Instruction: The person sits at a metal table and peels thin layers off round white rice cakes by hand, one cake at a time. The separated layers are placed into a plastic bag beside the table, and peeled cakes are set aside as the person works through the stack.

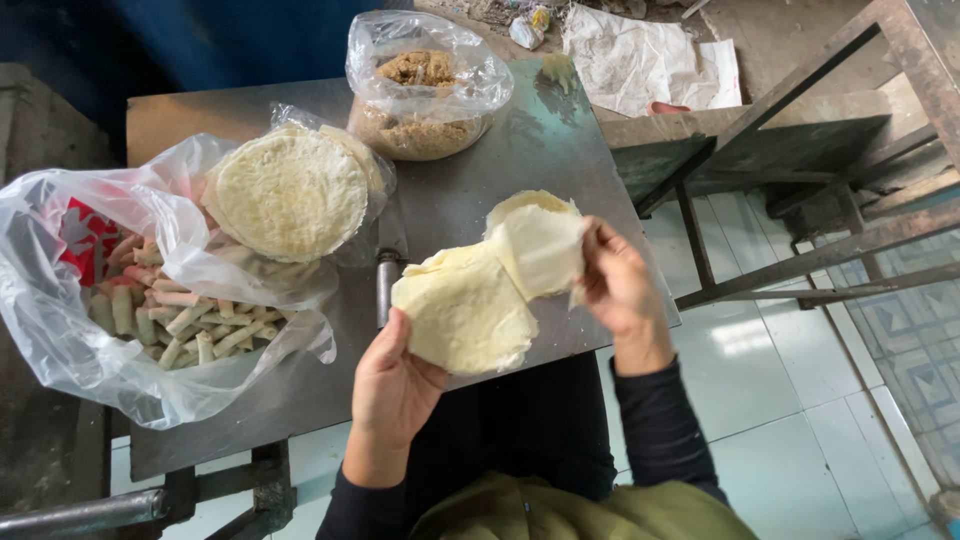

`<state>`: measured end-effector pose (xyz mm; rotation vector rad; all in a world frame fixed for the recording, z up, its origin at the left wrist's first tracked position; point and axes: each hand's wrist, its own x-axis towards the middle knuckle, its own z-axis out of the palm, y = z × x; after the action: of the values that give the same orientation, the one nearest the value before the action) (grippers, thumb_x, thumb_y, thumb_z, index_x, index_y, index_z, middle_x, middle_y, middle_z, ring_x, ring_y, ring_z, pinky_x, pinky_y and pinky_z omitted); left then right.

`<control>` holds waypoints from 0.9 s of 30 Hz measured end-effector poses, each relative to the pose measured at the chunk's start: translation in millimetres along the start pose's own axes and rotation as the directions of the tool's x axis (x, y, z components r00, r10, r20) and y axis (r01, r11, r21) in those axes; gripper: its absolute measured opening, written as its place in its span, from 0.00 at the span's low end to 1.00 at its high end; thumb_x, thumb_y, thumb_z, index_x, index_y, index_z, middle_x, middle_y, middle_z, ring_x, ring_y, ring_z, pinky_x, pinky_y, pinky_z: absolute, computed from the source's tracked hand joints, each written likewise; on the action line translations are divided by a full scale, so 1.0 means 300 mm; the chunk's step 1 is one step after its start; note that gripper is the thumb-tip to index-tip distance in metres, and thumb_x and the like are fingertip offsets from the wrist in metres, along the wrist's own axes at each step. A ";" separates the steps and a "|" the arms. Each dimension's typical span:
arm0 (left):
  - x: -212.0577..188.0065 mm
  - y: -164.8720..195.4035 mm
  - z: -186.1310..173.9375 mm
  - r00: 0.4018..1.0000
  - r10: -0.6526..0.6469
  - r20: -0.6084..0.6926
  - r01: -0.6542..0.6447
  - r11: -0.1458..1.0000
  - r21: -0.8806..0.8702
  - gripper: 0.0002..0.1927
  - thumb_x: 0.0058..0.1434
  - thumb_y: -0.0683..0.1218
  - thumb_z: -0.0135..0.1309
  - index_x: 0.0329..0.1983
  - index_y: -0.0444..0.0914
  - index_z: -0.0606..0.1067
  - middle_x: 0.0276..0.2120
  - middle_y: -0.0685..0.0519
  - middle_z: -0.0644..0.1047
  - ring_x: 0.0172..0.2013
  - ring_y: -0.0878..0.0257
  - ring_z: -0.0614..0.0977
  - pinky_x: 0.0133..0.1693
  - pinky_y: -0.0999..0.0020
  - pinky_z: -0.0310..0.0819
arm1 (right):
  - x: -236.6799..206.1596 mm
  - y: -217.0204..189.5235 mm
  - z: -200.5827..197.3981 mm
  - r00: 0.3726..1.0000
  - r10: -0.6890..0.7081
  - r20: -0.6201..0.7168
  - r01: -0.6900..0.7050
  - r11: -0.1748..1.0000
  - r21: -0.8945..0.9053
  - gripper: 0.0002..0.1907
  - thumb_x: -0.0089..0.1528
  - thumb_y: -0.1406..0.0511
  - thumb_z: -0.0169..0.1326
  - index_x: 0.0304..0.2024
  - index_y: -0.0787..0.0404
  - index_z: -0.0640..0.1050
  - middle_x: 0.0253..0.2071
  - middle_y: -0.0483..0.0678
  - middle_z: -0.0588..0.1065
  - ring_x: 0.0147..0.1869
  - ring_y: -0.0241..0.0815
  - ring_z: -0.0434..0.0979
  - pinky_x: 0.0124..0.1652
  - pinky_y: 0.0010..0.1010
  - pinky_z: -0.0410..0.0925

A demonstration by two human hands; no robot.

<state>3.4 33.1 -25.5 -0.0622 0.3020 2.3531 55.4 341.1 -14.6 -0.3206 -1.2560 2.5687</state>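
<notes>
Tearing is our worry: our left hand (395, 385) cups the thin wrapper stack (465, 310) from below while our right hand (620, 290) pinches the top sheet (540, 248) up over the tabletop (450, 190), and a hasty pull could rip it.

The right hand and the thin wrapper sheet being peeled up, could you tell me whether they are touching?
Touching. The head view shows the right hand pinching the edge of the lifted wrapper sheet, while the left hand supports the wrapper stack beneath.
</notes>
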 end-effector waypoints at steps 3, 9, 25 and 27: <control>-0.019 0.034 -0.014 0.999 0.019 -0.029 -0.019 1.000 0.023 0.25 0.77 0.53 0.37 0.68 0.33 0.65 0.60 0.46 0.75 0.57 0.54 0.79 0.58 0.55 0.74 | 0.082 -0.097 -0.057 0.998 0.001 -0.062 -0.002 1.000 -0.026 0.10 0.71 0.68 0.48 0.53 0.60 0.77 0.46 0.46 0.80 0.46 0.37 0.81 0.46 0.30 0.74; -0.050 0.097 -0.027 0.981 0.192 0.000 -0.192 0.980 0.052 0.24 0.79 0.52 0.36 0.70 0.34 0.64 0.61 0.45 0.75 0.59 0.53 0.78 0.58 0.51 0.74 | 0.187 -0.187 0.027 0.886 -0.453 0.103 0.423 0.696 -0.580 0.09 0.74 0.72 0.48 0.52 0.64 0.79 0.45 0.44 0.80 0.45 0.33 0.78 0.48 0.25 0.71; -0.043 0.067 -0.032 0.983 0.176 -0.055 -0.172 0.983 0.063 0.23 0.78 0.51 0.36 0.68 0.31 0.65 0.61 0.45 0.75 0.60 0.53 0.77 0.60 0.52 0.72 | -0.028 -0.008 0.134 0.741 -0.119 0.661 0.623 -0.243 -0.743 0.17 0.56 0.76 0.53 0.44 0.58 0.83 0.43 0.45 0.79 0.49 0.48 0.78 0.51 0.38 0.68; -0.046 0.064 -0.034 0.983 0.178 -0.043 -0.175 0.982 0.074 0.23 0.79 0.51 0.37 0.68 0.31 0.66 0.61 0.44 0.75 0.59 0.52 0.77 0.60 0.52 0.72 | -0.031 -0.010 0.132 0.737 -0.114 0.666 0.631 -0.236 -0.739 0.18 0.56 0.76 0.53 0.45 0.57 0.83 0.44 0.45 0.79 0.50 0.48 0.78 0.52 0.38 0.68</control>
<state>-0.5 8.1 -29.8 -0.0623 0.4293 2.5173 52.4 310.5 12.4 0.3774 -2.6612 0.5319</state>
